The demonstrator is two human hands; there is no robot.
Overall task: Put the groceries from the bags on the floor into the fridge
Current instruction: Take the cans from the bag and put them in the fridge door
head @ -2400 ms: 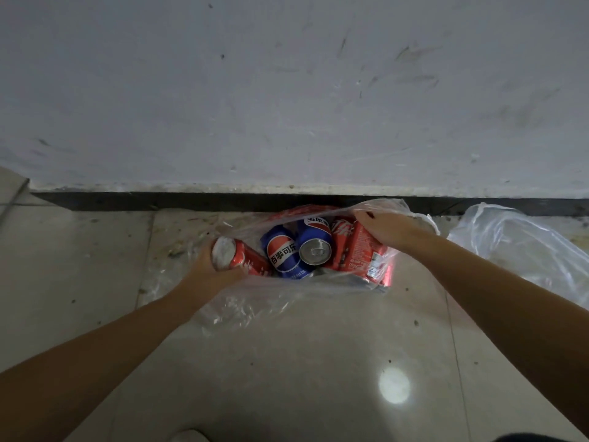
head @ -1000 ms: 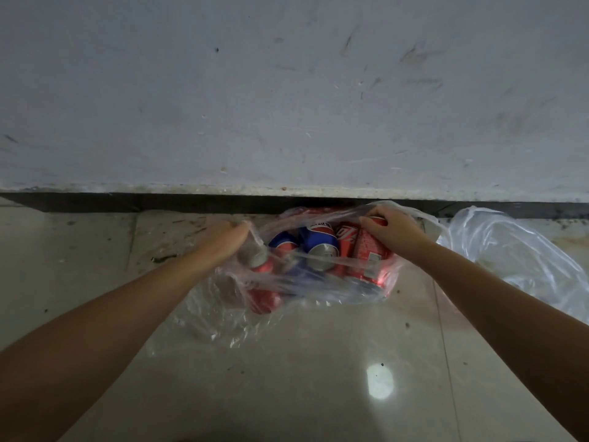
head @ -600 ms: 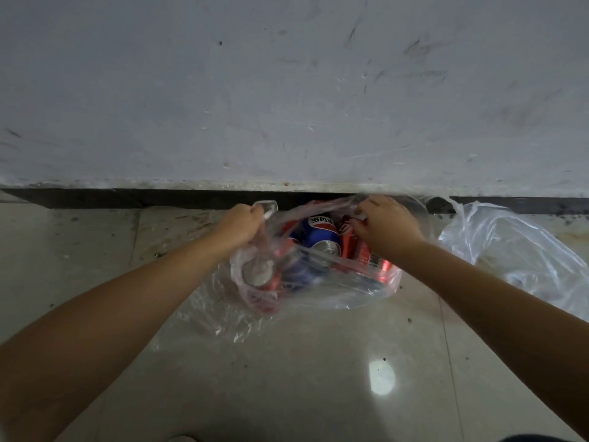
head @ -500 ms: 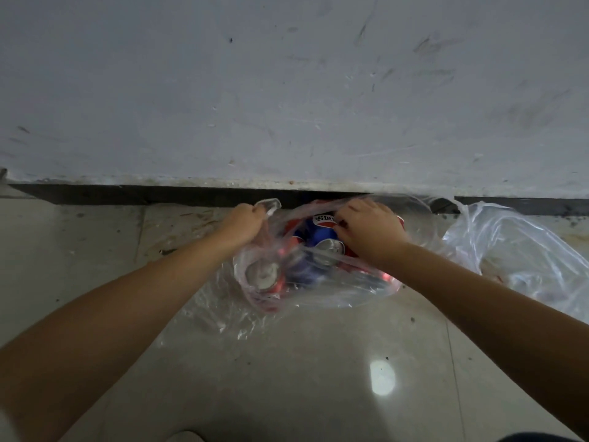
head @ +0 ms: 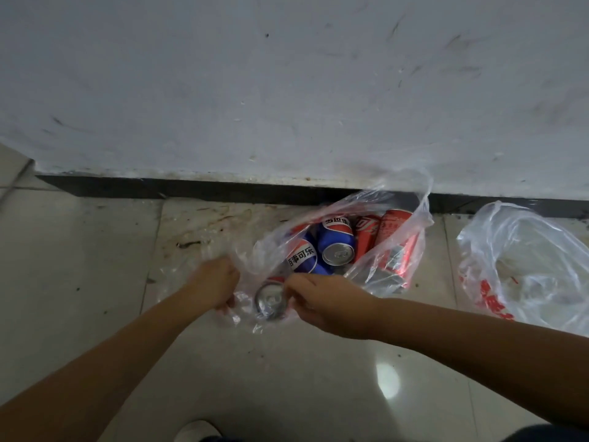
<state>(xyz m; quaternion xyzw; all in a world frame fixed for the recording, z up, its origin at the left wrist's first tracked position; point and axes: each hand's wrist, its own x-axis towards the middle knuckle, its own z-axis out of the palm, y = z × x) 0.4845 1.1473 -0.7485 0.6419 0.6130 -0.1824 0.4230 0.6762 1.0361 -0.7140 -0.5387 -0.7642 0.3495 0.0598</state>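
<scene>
The left hand [head: 214, 283] is pinching the near edge of the clear plastic bag [head: 395, 250] on the floor [head: 95, 266], and the right hand [head: 325, 301] is closing on a red cola can [head: 271, 301], probably through the plastic. Pulling the mouth wide first is helping. Inside, two blue Pepsi cans [head: 338, 242] and more red cans [head: 396, 247] are lying. A second bag [head: 522, 263] is sitting well apart.

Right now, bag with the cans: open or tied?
Open. The bag mouth gapes, blue cans visible inside; both hands grip its near edge.
</scene>
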